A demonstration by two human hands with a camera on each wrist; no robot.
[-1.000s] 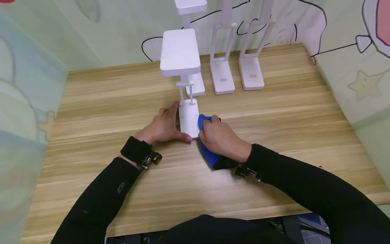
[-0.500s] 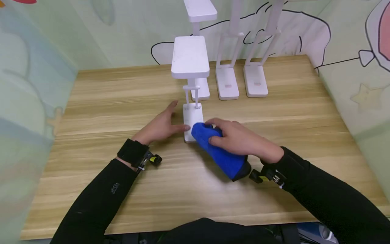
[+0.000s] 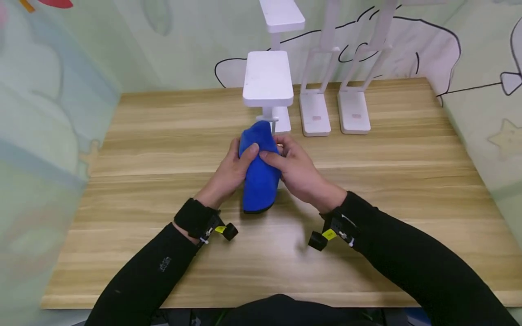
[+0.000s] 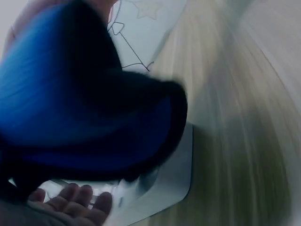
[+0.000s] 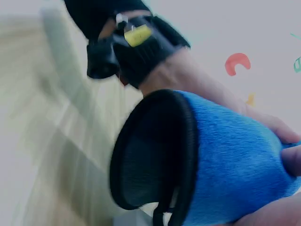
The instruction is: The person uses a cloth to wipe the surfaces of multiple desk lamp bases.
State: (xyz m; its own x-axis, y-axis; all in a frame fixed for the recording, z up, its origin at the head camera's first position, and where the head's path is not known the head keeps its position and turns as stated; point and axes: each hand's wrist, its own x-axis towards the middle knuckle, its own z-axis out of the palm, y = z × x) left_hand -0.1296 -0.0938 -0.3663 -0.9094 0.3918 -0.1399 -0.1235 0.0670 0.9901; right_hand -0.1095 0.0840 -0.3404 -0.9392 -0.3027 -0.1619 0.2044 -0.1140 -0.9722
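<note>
A blue cloth with black edging [image 3: 262,183] is held up in front of me, folded into a curved shape. My left hand [image 3: 228,174] pinches its left side with the thumb on top. From the right, my right hand [image 3: 302,174] grips the same cloth, its thumb close to the left one. Behind the cloth stands a white folding stand [image 3: 268,77] with a flat rectangular top. The cloth hides most of its base in the head view; the left wrist view shows a base corner [image 4: 178,179] on the table. The right wrist view looks into the cloth's black-rimmed opening [image 5: 155,155].
Three more white stands are at the back: one directly behind [image 3: 283,16], one to its right [image 3: 316,115], and another farther right [image 3: 354,113]. The wood-grain table [image 3: 163,149] meets patterned walls [image 3: 175,68] at the back and both sides.
The left hand has left the stand's base and taken hold of the cloth. The right hand has brought the cloth up and left, in front of the stand. The head view has shifted slightly.
</note>
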